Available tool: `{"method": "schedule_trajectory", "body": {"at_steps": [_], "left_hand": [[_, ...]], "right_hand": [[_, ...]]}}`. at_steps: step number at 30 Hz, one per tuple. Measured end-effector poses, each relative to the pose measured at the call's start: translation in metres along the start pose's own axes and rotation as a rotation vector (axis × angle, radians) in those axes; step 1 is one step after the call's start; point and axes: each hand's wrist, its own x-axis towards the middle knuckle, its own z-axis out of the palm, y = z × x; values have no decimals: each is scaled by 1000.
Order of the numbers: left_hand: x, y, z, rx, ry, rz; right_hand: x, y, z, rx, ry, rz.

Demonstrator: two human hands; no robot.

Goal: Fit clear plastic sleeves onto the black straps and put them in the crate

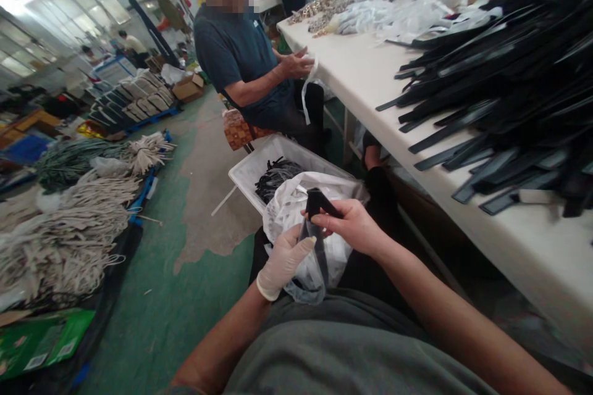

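Workshop interior with a worn green-and-grey floor (199, 271), seen from a seated position. Nearest, above the lap, a black strap (316, 202) is held between both hands. The left hand (285, 256), in a pale glove, pinches its lower length between thumb and fingers; the bare right hand (354, 222) pinches its bent upper end. Beneath and behind the hands lies a white plastic bag (281, 205), next to a white bin (241, 178) containing black strips (274, 182). To the right, a heap of black straps (491, 92) covers part of a long pale table (364, 74). Beyond the bin sits a co-worker (238, 52) in a dark T-shirt, fingers on a white strip (306, 95). At left, pale cord bundles (83, 216) lie on the floor; farther back stands an opened cardboard box (189, 87)
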Motion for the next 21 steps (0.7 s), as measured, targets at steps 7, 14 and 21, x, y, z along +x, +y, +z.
{"method": "schedule_trajectory", "body": {"at_steps": [7,14,21], "left_hand": [[-4,-9,18,272,-69,-33],[-7,-15,-12,130,-40,-119],[29,89,-95,244,310,331]], "right_hand": [[-8,-9,-10,-44,108,-18],[-7,-24,-40,-76,229,-62],[-9,-32,-69,-263,492,-293]]}}
